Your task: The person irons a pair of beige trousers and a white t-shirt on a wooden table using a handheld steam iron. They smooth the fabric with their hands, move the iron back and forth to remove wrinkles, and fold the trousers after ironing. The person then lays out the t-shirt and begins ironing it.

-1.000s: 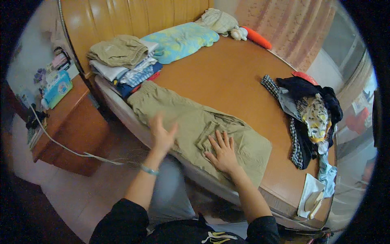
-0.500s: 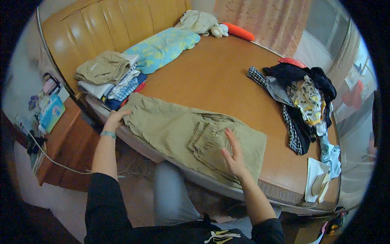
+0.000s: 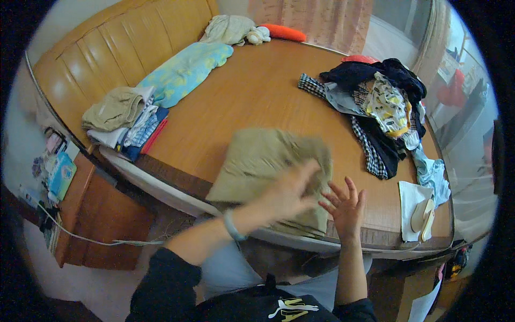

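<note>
Folded trousers [image 3: 252, 161] lay at the near edge of the bed [image 3: 268, 88], longer along it, pointing unclear; the left hand [image 3: 292, 190] was over them, fingers too blurred to tell; the right hand [image 3: 348, 213] had fingers spread near that edge

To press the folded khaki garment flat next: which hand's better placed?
Probably the left hand: it extends over the khaki garment, though blur hides whether it touches. The right hand is open, at the garment's right edge.
</note>
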